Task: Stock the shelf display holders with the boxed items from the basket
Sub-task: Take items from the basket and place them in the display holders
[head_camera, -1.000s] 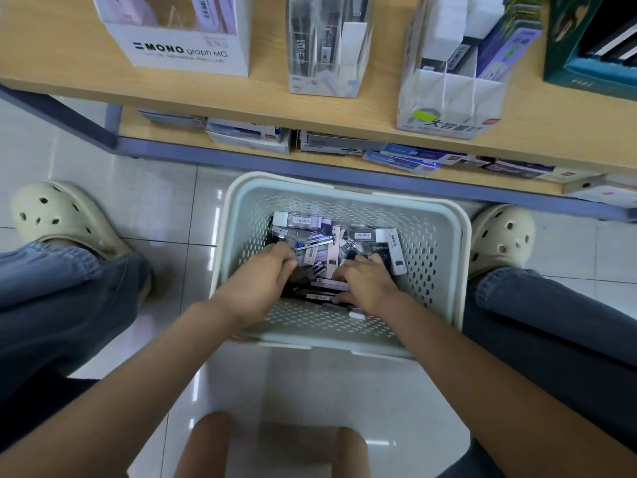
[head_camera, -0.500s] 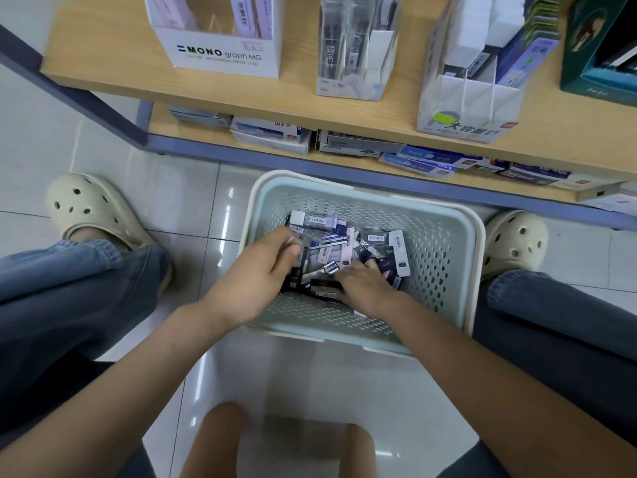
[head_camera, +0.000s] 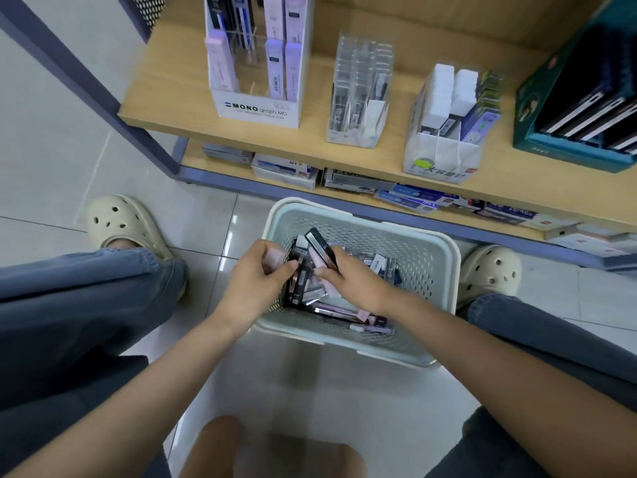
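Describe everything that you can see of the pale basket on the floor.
The basket looks like pale mint plastic. It is rectangular with rounded corners, a thick rim and perforated walls. It stands upright on the tiled floor, close in front of the lower shelf. Slim boxed items lie loose inside. The left hand and the right hand are over it, each gripping boxes.

- The bare left hand (head_camera: 256,281) is curled, thumb forward, round a bundle of slim dark and pink boxes (head_camera: 299,284).
- A slim black rectangular box (head_camera: 321,248) is gripped by the bare right hand (head_camera: 351,282).
- Both forearms are stretched forward, converging.
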Tool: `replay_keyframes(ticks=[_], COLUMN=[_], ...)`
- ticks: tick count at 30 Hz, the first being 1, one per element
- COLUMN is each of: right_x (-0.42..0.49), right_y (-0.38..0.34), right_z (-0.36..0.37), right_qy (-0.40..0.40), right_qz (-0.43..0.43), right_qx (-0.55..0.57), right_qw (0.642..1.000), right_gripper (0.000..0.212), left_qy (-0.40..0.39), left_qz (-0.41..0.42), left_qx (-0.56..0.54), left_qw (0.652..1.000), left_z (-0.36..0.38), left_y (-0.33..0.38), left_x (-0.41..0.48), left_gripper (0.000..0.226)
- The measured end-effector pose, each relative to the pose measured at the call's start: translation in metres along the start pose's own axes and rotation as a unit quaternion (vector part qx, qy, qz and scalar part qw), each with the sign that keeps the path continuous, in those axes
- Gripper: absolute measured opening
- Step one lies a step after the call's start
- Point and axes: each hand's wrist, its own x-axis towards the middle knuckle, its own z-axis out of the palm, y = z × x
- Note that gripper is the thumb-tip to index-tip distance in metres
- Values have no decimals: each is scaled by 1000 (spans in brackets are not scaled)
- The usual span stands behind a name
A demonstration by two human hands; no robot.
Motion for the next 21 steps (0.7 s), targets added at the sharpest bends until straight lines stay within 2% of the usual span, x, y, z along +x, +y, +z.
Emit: replay_keyframes(ticks=[4, 9, 11, 17, 21], right_x=[-16, -36, -47, -77, -92], right_y=[-38, -74, -85, -99, -105], right_z=[-19, -40, -51, -69, -78], right_qy=[31, 65, 87, 97, 92], right_qz=[-11, -47, -77, -113, -125], right_qx=[87, 114, 131, 103, 101], right_qw=[996, 990, 985, 983, 983], right_gripper=[18, 29, 24, 18, 25], left_qy=[-8, -40, -55, -105, -114], left_qz=[-35, -44, -41, -12, -11], left_qx=[-107, -177, -207, -236, -223], left_qw=[994, 982, 976, 966, 968], left_z=[-1, -7, -11, -18, -18], left_y=[24, 53, 64, 92, 103], left_x=[-15, -31, -37, -52, -55], left_gripper=[12, 13, 15, 27, 26])
